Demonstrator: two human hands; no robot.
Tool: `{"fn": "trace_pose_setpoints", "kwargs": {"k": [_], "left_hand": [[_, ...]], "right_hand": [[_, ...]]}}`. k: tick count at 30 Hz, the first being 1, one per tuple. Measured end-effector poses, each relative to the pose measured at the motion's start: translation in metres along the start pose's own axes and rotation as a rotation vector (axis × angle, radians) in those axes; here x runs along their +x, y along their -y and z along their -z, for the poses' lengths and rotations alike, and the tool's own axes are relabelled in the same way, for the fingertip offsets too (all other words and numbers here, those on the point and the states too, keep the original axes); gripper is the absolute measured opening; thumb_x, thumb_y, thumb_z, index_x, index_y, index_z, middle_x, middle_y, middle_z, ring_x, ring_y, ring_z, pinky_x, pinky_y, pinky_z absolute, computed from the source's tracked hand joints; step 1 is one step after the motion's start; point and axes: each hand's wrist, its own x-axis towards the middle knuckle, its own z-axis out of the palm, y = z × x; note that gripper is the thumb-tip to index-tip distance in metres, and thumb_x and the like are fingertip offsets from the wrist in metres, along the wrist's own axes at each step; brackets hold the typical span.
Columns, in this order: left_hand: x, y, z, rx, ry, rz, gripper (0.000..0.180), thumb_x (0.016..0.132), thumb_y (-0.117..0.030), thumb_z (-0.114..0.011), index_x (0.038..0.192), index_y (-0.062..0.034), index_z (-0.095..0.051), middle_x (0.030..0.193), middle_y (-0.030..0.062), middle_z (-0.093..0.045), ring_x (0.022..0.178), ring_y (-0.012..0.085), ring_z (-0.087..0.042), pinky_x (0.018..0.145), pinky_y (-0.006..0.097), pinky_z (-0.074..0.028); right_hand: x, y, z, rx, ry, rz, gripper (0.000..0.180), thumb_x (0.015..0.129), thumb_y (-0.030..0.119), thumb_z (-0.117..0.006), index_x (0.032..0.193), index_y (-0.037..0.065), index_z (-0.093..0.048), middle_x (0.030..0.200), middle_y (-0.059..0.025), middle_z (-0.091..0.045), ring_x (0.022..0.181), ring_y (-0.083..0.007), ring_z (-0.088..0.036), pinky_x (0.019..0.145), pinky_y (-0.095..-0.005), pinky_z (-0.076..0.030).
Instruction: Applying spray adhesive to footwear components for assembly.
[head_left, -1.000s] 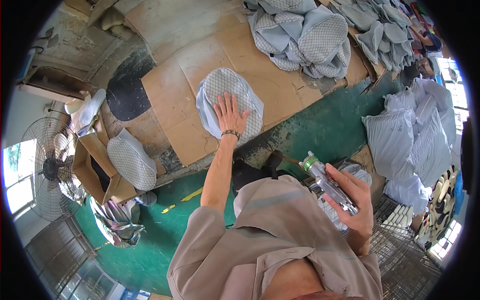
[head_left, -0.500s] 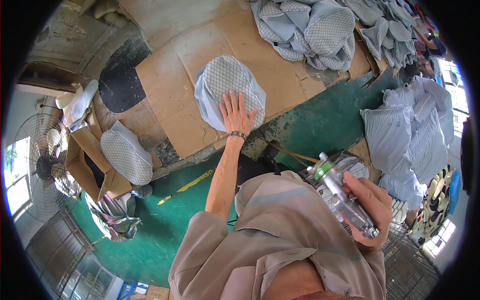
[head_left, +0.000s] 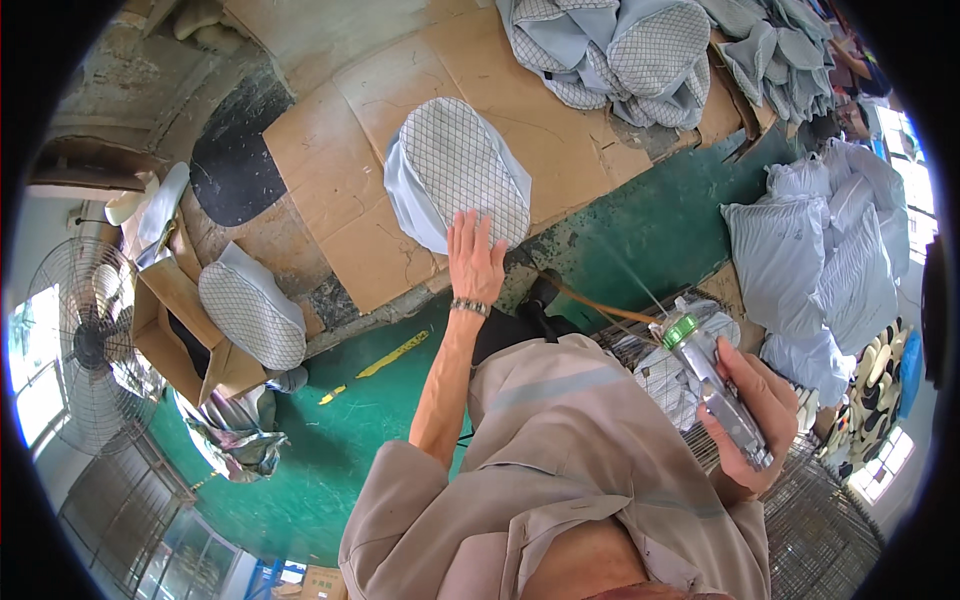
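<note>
A grey fabric piece with a rounded, quilted off-white sole (head_left: 462, 160) lies sole up on the cardboard (head_left: 335, 240). At its near end is my left hand (head_left: 474, 270), fingers stretched out and fingertips overlapping the edge. Whether they press on the cloth I cannot tell. My right hand (head_left: 752, 415) is wrapped round a silver spray gun (head_left: 722, 390) with a green ring, held up at my right side. A thin, pale streak of mist stands off its nozzle end. The palm hides part of the gun's body.
Similar quilted pieces pile up at the far right (head_left: 655, 60); another (head_left: 255, 310) leans by an open carton (head_left: 165, 335) on the left. A wire fan (head_left: 90, 345) stands far left. White sacks (head_left: 780, 260) and a wire rack (head_left: 815, 500) are on the right.
My left hand has drawn back toward me, from the middle of the sole to its near edge. The spray gun has shifted slightly right, and a mist streak now shows.
</note>
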Motion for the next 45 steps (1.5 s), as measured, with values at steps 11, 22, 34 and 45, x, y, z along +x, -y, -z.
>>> {"fn": "trace_pose_setpoints", "kwargs": {"k": [11, 22, 34, 45], "left_hand": [[-0.117, 0.035, 0.036, -0.202, 0.08, 0.498, 0.033, 0.104, -0.028, -0.05, 0.097, -0.0025, -0.071, 0.079, 0.0135, -0.071, 0.075, 0.0308, -0.069, 0.073, 0.041, -0.053], [-0.279, 0.104, -0.014, -0.38, 0.361, 1.426, 0.059, 0.098, -0.059, -0.048, 0.113, -0.0053, -0.07, 0.086, 0.0086, -0.075, 0.077, 0.0193, -0.073, 0.064, 0.035, -0.058], [-0.281, 0.112, -0.028, -0.594, 0.259, 1.457, 0.061, 0.097, -0.059, -0.05, 0.115, -0.004, -0.068, 0.092, 0.0104, -0.074, 0.076, 0.0206, -0.071, 0.066, 0.038, -0.058], [-0.268, 0.112, -0.032, -0.628, 0.321, 1.405, 0.066, 0.098, -0.062, -0.047, 0.122, -0.0033, -0.064, 0.099, 0.013, -0.072, 0.082, 0.0236, -0.069, 0.074, 0.043, -0.057]], "right_hand": [[-0.025, -0.037, 0.017, 0.073, 0.018, -0.044, 0.056, 0.074, 0.018, -0.079, 0.123, -0.007, -0.067, 0.09, -0.0164, -0.068, 0.076, -0.0234, -0.064, 0.07, -0.0304, -0.047], [-0.046, -0.072, 0.035, 0.158, 0.058, -0.012, 0.061, 0.066, 0.02, -0.079, 0.12, -0.007, -0.069, 0.087, -0.0166, -0.068, 0.075, -0.0242, -0.065, 0.068, -0.0305, -0.047], [-0.068, -0.085, 0.051, 0.097, 0.057, -0.085, 0.059, 0.067, 0.023, -0.076, 0.119, -0.005, -0.071, 0.093, -0.0174, -0.07, 0.078, -0.0256, -0.065, 0.072, -0.0328, -0.046], [-0.07, -0.08, 0.049, 0.09, 0.033, 0.031, 0.059, 0.065, 0.024, -0.076, 0.115, -0.006, -0.071, 0.08, -0.0152, -0.066, 0.064, -0.0245, -0.062, 0.061, -0.0311, -0.045]]}}
